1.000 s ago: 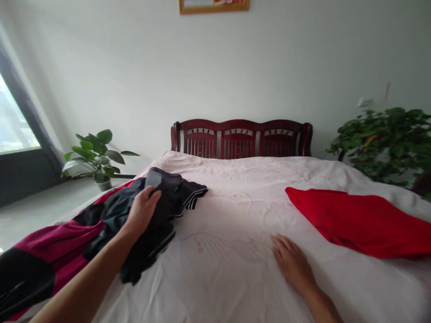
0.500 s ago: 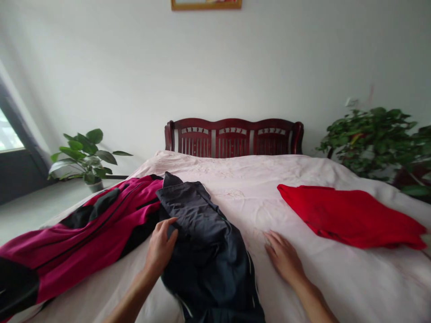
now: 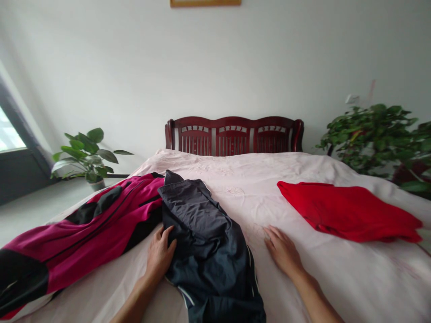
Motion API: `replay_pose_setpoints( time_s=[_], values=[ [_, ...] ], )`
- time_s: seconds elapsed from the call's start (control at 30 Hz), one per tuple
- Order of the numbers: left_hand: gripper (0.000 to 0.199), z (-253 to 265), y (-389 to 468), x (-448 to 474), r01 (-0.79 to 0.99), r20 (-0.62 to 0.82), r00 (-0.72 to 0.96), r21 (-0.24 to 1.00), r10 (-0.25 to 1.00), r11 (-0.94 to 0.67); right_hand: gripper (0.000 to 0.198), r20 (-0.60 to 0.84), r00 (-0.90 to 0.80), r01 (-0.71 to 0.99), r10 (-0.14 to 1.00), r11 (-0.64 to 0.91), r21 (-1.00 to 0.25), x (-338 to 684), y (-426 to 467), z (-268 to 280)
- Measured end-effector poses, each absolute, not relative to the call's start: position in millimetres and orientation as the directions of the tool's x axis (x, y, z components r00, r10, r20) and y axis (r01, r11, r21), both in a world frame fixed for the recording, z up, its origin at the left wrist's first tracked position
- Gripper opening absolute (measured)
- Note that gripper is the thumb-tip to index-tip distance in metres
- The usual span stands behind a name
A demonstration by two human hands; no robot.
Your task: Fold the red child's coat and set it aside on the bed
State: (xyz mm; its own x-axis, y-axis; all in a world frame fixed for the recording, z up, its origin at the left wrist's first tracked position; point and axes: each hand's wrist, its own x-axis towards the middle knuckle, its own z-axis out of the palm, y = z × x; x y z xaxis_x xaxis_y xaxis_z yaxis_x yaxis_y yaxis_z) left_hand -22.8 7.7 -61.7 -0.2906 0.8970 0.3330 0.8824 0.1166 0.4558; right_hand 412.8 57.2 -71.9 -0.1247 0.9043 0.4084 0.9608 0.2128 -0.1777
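Observation:
Navy trousers (image 3: 208, 251) with white piping lie lengthwise on the bed in front of me, wrinkled, their lower end cut off by the bottom of the view. At their left edge is my left hand (image 3: 160, 251), thumb and fingers apart, the fingertips against the cloth. My right hand (image 3: 283, 251) rests on the pale pink bedsheet (image 3: 249, 197) to the right of the trousers, fingers stretched out and nothing in them. A magenta and black jacket (image 3: 97, 233) is spread out on the left, its upper end meeting the trousers. Over on the right lies a folded red garment (image 3: 350, 211).
A dark red wooden headboard (image 3: 232, 134) stands at the bed's far end against the wall. Potted plants flank the bed, one leafy plant (image 3: 89, 154) on the left and a bushier plant (image 3: 373, 139) on the right. A picture frame (image 3: 205, 2) hangs above.
My left hand has come down slightly toward me along the trousers' left edge. My right hand has shifted only a little on the sheet. The view has tilted slightly.

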Motion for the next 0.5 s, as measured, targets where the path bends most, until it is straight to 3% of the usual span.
replay_pose_setpoints(
  time_s=[0.5],
  values=[
    [0.041, -57.8, 6.0, -20.4, 0.878, 0.364, -0.264, 0.474, 0.893, 0.066, 0.045, 0.413, -0.124, 0.958, 0.902, 0.217, -0.187, 411.7, 57.2, -66.0]
  ],
)
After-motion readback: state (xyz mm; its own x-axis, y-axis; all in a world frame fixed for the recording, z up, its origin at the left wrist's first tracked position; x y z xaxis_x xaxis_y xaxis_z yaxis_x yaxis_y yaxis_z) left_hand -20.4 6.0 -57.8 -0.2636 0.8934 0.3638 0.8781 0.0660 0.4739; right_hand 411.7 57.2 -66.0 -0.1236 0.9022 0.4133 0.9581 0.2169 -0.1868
